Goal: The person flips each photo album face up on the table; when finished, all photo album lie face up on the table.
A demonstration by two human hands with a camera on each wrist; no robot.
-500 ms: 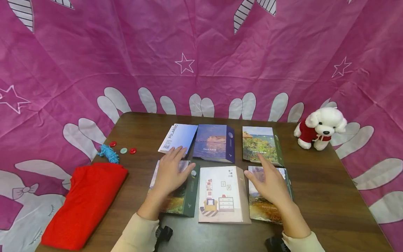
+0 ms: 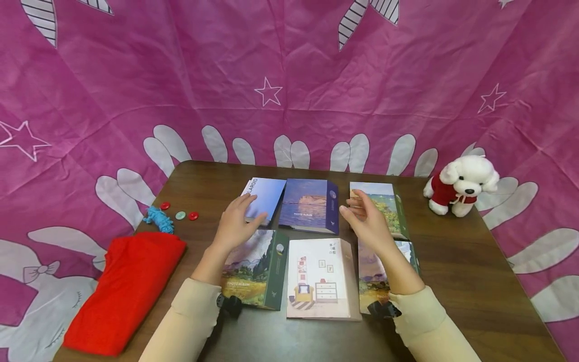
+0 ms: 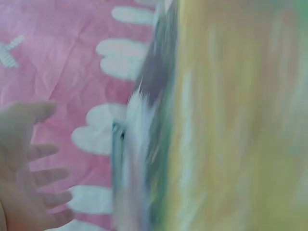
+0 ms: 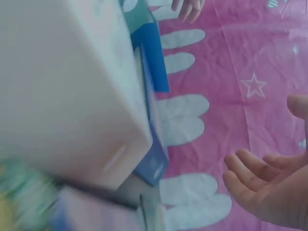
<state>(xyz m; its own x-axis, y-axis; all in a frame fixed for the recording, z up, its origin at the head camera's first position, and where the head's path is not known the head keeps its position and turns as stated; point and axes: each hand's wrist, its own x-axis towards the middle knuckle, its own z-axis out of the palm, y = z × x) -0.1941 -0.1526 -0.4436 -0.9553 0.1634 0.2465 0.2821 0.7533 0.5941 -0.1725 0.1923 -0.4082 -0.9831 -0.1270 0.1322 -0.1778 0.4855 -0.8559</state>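
Nearest, a row of three albums is laid on the brown wooden table (image 2: 457, 281): a thick cream album with a drawn room (image 2: 312, 279) in the middle, a green-spined landscape album (image 2: 253, 276) to its left, and a brown-and-mauve landscape album (image 2: 371, 284), partly covered by the right forearm, to its right. A folded bright-red cloth (image 2: 124, 291) is set at the far left. Farther in, the left hand (image 2: 235, 223) is held with fingers loosely spread before a pale-blue lettered album (image 2: 269, 193); the right hand (image 2: 371, 223) is held with fingers softly bent before a green-spined seaside album (image 2: 390, 201). Nothing is grasped by either. Between these two albums a violet-blue photo album (image 2: 305, 203) is placed. Beyond its right-hand neighbour, a white plush dog in red (image 2: 468, 176) is seated. The step in hand is judged to be a hover over arranged albums, with hands free; if one is to be handled, fingers must be lowered and closed on its edges.
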